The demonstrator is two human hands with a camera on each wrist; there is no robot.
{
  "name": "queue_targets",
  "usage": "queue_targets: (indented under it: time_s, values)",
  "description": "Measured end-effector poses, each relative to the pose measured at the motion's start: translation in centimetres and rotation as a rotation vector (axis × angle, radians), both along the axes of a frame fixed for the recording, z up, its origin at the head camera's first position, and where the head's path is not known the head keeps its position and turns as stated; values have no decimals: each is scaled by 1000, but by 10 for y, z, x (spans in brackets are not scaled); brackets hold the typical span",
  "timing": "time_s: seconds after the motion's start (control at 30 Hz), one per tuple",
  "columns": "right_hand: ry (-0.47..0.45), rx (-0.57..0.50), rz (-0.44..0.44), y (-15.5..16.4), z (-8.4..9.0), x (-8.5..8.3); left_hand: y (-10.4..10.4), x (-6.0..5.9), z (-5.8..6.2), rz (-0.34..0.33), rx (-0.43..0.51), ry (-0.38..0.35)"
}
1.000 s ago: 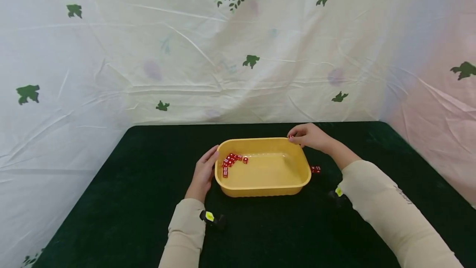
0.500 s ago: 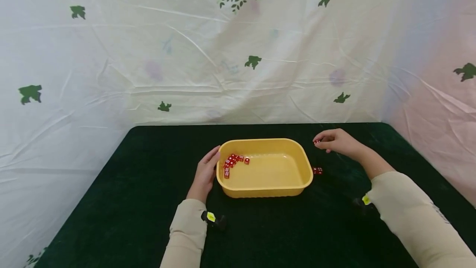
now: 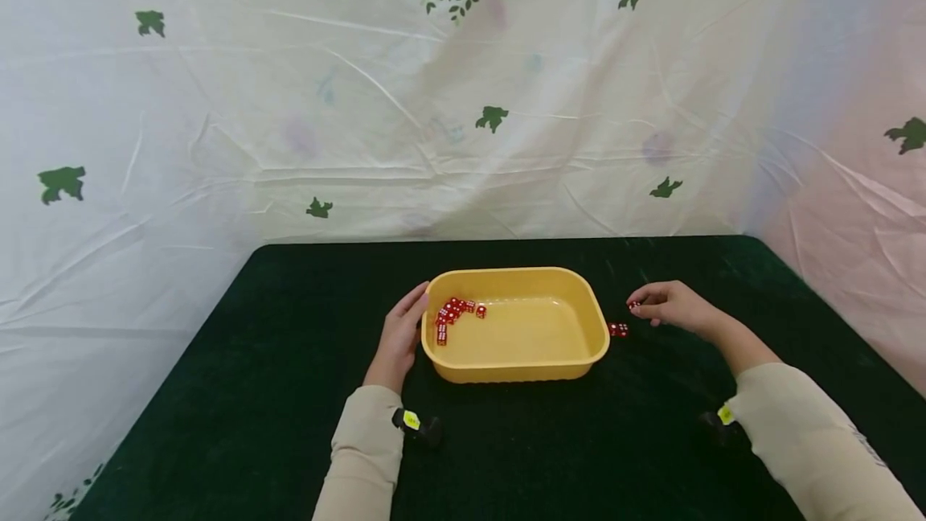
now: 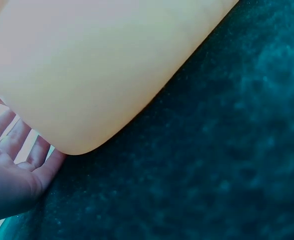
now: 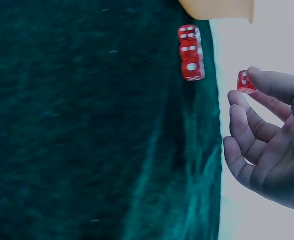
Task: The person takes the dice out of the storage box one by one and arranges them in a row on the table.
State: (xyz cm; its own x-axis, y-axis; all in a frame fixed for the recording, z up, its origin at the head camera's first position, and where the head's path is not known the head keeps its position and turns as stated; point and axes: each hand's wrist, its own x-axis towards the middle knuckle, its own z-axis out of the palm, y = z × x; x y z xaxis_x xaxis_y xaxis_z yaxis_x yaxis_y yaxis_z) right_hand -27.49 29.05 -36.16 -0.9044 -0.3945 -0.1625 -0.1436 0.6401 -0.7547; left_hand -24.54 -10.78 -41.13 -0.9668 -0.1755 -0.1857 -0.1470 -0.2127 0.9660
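Observation:
A yellow plastic tub (image 3: 515, 363) stands on the dark green table and holds several red dice (image 3: 452, 314) in its left end. My left hand (image 3: 399, 336) rests flat against the tub's left wall (image 4: 87, 75), fingers straight. My right hand (image 3: 669, 305) hovers to the right of the tub and pinches one red die (image 5: 245, 82) between thumb and forefinger. A short row of three red dice (image 5: 189, 52) lies on the cloth beside the tub's right wall (image 3: 617, 330), just left of that hand.
The table is covered in dark green felt (image 3: 289, 360). A pale curtain with green leaf prints (image 3: 463, 103) hangs close behind and on both sides of it.
My right hand has moved from the tub's far right corner, out to the right and toward me, carrying a die down near the row on the cloth. The left hand stayed put.

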Motion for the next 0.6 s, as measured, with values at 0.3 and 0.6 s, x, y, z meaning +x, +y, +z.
queue_targets:
  time_s: [0.3, 0.6]
  values:
    - [-37, 14, -28, 4, -18, 5, 0, -1, -1, -1, 9, -6]
    - [-40, 23, -4, 1, -26, 4, -1, 1, 1, 0, 13, -1]
